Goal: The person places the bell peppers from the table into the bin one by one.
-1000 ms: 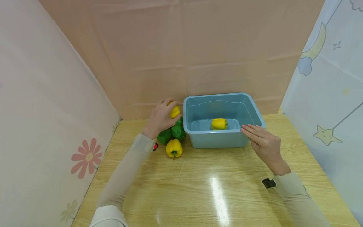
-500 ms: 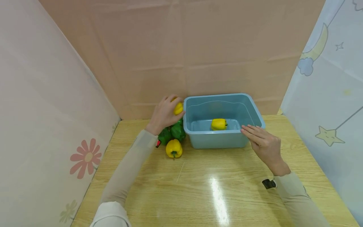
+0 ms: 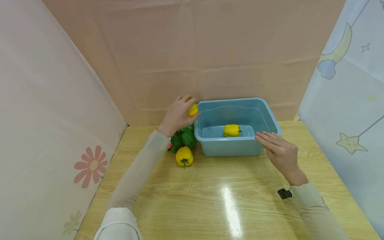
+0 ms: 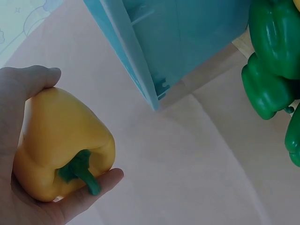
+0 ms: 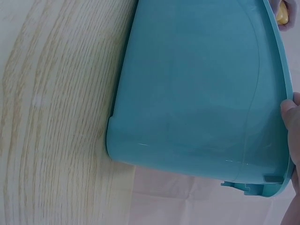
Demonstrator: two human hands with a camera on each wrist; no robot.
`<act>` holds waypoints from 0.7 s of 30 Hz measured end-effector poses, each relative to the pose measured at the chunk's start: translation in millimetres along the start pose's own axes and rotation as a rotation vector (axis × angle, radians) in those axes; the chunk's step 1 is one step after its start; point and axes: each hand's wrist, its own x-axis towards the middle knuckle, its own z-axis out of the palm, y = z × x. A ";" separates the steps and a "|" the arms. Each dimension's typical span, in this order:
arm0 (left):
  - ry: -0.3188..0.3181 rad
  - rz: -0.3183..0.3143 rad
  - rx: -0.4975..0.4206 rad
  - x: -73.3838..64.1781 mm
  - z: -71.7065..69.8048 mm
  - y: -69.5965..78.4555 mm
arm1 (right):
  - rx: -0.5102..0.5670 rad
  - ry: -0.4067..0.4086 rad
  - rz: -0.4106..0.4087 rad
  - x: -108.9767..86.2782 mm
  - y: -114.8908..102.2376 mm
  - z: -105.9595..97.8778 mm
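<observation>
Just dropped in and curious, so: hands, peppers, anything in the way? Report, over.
Left hand grips yellow bell pepper, outside blue plastic bin. Right hand holds bin's rim, front-right. Bin's left side lies between that pepper and bin's interior.

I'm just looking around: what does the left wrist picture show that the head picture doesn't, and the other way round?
Only the left wrist view shows the green stem of the yellow bell pepper held in the left hand.

Only the head view shows the right hand at the bin's rim, the yellow bell pepper inside the bin and the pink flower on the side wall.

Both show the left hand gripping its pepper, the blue plastic bin and green bell peppers.
</observation>
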 end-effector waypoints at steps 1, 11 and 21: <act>-0.003 0.004 0.003 0.9 0.0 0.1 | 0.000 0.000 -0.002 0.1 -0.1 0.3; -0.030 0.026 0.031 11.7 3.7 5.8 | 0.011 -0.006 0.000 0.8 2.0 -0.5; -0.058 0.053 0.026 28.3 7.9 14.2 | 0.007 -0.032 -0.004 1.2 3.1 -1.8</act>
